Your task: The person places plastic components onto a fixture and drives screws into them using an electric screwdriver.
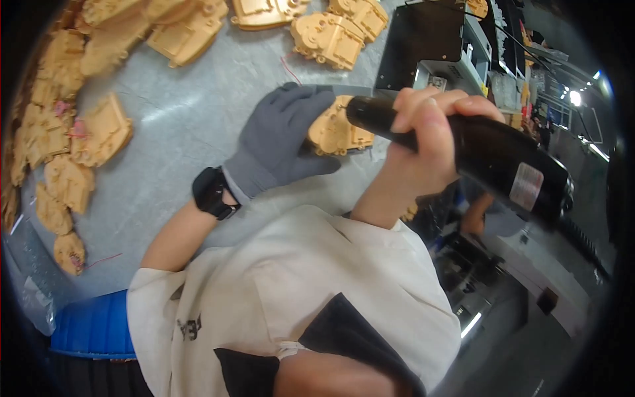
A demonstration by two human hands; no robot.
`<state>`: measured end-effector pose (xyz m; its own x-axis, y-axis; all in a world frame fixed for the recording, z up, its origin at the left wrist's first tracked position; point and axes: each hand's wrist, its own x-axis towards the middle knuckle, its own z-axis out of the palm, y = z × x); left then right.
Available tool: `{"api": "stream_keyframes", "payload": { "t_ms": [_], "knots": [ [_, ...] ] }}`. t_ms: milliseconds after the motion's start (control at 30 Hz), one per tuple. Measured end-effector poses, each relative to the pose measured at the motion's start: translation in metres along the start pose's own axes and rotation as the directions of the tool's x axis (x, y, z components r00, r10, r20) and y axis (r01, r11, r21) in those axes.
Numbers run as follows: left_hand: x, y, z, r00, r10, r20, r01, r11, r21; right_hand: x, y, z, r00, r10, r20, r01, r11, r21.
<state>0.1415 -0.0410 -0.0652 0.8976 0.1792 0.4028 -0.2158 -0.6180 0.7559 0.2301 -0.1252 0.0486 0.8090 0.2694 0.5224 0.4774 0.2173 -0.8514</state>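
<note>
My left hand (281,135), in a grey glove, holds a yellow plastic housing (327,132) from its left side, thumb along the near edge and fingers over the far edge. The housing rests on the grey table with its moulded inner side up. Bare fingers of my right hand (430,135) wrap round a black electric screwdriver (493,149). Its nose is over the right part of the housing. The tool hides the bit's tip, so contact with a screw cannot be made out.
Many similar yellow housings (106,135) lie heaped along the left, with more housings (327,40) at the far edge. A black box-shaped machine (420,49) stands at the far right. A blue bin (96,324) sits lower left. Another person's arm (476,215) shows at right.
</note>
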Motion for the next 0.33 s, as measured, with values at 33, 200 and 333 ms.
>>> {"api": "stream_keyframes", "payload": {
  "t_ms": [33, 200, 333],
  "knots": [
    [-0.002, 0.004, -0.002, 0.999, -0.031, -0.039, 0.029, 0.999, -0.035, -0.001, -0.003, -0.002, 0.997, 0.077, -0.032, -0.072, 0.99, 0.117],
    [0.011, 0.042, 0.009, 0.854, -0.502, 0.136, 0.513, 0.856, -0.065, -0.015, -0.026, -0.089, 0.921, 0.369, -0.127, -0.2, 0.726, 0.658],
    [0.016, 0.069, -0.036, 0.822, -0.552, 0.139, 0.54, 0.679, -0.498, -0.016, -0.033, -0.124, 0.942, 0.317, -0.111, -0.121, 0.629, 0.768]
  ]
}}
